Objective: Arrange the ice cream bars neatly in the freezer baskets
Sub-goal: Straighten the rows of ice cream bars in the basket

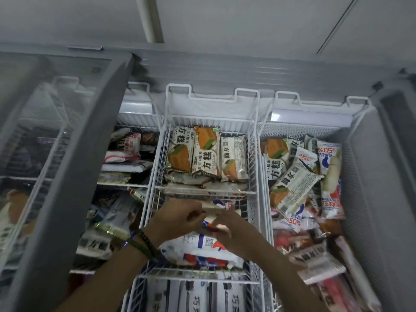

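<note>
1. While both hands meet low in the middle of the frame, the left hand (177, 218) pinches one end of a white-wrapped ice cream bar (215, 208) with curled fingers.
2. The right hand (227, 230) grips the same bar from the right, though blur hides how its fingers lie.
3. That bar is held over the near compartment of the middle basket (253, 158), above white-and-blue packets (202, 242).
4. Beyond the divider, three orange-and-white bars (202, 154) lie side by side on others.
5. At right of frame, the right basket (292, 131) holds jumbled bars (299, 176).
6. At left, a glass lid (56, 154) covers the freezer.
</note>
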The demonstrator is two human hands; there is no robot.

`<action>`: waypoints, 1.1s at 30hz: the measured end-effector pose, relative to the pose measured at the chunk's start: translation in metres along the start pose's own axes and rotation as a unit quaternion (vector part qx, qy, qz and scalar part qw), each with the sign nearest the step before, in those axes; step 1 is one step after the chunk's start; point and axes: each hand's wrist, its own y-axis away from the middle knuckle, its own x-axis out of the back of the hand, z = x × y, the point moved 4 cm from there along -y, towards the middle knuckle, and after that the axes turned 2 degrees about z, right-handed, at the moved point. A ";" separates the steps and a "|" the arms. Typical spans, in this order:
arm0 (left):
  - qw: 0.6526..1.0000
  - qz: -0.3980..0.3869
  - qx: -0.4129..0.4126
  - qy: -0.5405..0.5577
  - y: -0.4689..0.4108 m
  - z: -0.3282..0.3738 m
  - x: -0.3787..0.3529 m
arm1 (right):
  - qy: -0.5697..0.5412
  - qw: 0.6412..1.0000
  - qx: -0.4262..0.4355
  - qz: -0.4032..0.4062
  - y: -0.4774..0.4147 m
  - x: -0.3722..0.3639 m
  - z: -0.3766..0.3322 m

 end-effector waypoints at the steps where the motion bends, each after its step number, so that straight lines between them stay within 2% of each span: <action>1: 0.998 -0.051 0.015 0.021 0.013 -0.001 -0.010 | 0.046 0.998 -0.025 -0.046 0.006 -0.012 0.007; 4: 0.979 -0.193 0.062 -0.009 0.041 -0.009 -0.038 | 0.190 0.968 -0.088 -0.141 0.013 -0.043 0.022; 8: 0.958 -0.222 0.100 -0.154 0.053 -0.020 -0.054 | 0.231 0.961 -0.104 -0.107 0.003 -0.059 0.026; 10: 0.953 -0.208 0.103 -0.194 0.052 -0.023 -0.055 | 0.237 0.965 -0.087 -0.074 -0.003 -0.057 0.025; 12: 0.961 -0.155 0.097 -0.207 0.049 -0.022 -0.051 | 0.227 0.972 -0.056 0.000 -0.007 -0.054 0.023; 14: 0.970 -0.089 0.096 -0.205 0.047 -0.020 -0.047 | 0.258 0.962 -0.024 0.086 -0.007 -0.049 0.020; 16: 0.972 -0.056 0.108 -0.201 0.047 -0.021 -0.044 | 0.288 0.949 -0.020 0.125 -0.007 -0.046 0.021; 19: 0.967 -0.103 0.121 -0.197 0.053 -0.029 -0.057 | 0.292 0.955 -0.024 0.045 -0.009 -0.056 0.027; 21: 0.966 -0.149 0.145 -0.153 0.059 -0.035 -0.067 | 0.268 0.962 -0.045 -0.012 -0.006 -0.063 0.031; 23: 0.966 -0.166 0.184 -0.078 0.062 -0.038 -0.070 | 0.231 0.970 -0.064 -0.042 -0.004 -0.065 0.033; 26: 0.959 -0.177 0.205 -0.080 0.057 -0.040 -0.071 | 0.202 0.975 -0.080 -0.040 -0.005 -0.064 0.033; 28: 0.968 -0.151 0.185 -0.082 0.050 -0.034 -0.067 | 0.206 0.974 -0.090 -0.031 -0.010 -0.063 0.032; 30: 0.991 -0.039 0.091 -0.086 0.041 -0.019 -0.056 | 0.183 0.977 -0.106 -0.025 -0.017 -0.059 0.031; 32: 0.993 0.070 0.043 -0.087 0.036 -0.009 -0.047 | 0.122 0.980 -0.153 0.043 -0.023 -0.046 0.033; 33: 0.991 0.085 0.049 -0.096 0.033 -0.011 -0.047 | 0.099 0.974 -0.183 0.090 -0.026 -0.038 0.036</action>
